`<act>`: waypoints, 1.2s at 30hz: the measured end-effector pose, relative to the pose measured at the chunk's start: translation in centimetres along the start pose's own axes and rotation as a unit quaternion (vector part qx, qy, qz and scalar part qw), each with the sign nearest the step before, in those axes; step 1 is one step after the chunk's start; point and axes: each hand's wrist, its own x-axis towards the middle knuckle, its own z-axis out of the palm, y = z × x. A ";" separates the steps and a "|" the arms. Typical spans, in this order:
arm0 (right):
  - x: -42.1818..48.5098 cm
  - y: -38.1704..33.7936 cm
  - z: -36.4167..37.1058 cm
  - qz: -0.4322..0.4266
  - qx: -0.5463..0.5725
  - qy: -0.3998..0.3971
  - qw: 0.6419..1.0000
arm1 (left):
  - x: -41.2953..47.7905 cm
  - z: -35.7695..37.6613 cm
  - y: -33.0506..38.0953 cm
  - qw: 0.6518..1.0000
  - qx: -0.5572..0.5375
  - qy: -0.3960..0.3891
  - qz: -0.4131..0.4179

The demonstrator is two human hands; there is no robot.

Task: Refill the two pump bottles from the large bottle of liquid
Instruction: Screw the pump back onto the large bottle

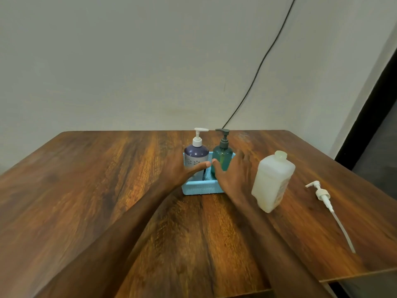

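Opened only the large bottle (272,181), pump (321,193) laid aside; held left hand (182,168) and right hand (234,172), fingers (242,157) spread, empty, by unopened purple bottle (196,154) and green bottle (223,157)

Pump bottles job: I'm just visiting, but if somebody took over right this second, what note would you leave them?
Left hand: open, at the left side of the blue basket, holding nothing.
Right hand: open, fingers spread, at the basket's right side, holding nothing.
Purple bottle and teal bottle stand upright in the basket, pumps on.
Large white bottle stands on the table right of the basket, neck open; a loose pump lies further right.
Done: large bottle opened.
Left: take off both pumps, pour into each, refit.
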 end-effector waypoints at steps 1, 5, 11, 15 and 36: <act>-0.8 -0.1 -0.6 -0.012 0.004 0.014 1.000 | -0.4 -0.1 0.3 1.000 -0.001 -0.006 -0.001; -3.4 -0.2 -4.3 -0.079 0.064 0.105 0.989 | -3.5 0.5 2.2 0.993 0.100 0.065 0.015; -4.6 1.7 -11.4 -0.125 0.139 0.199 0.962 | -9.3 4.1 9.9 0.985 0.019 0.128 0.110; -2.9 6.7 -14.5 -0.010 0.142 0.229 0.963 | -8.5 7.3 13.5 0.990 -0.021 0.048 0.128; 4.1 17.7 -15.4 0.156 0.070 -0.031 0.985 | -3.3 12.7 13.1 0.989 -0.064 -0.046 0.123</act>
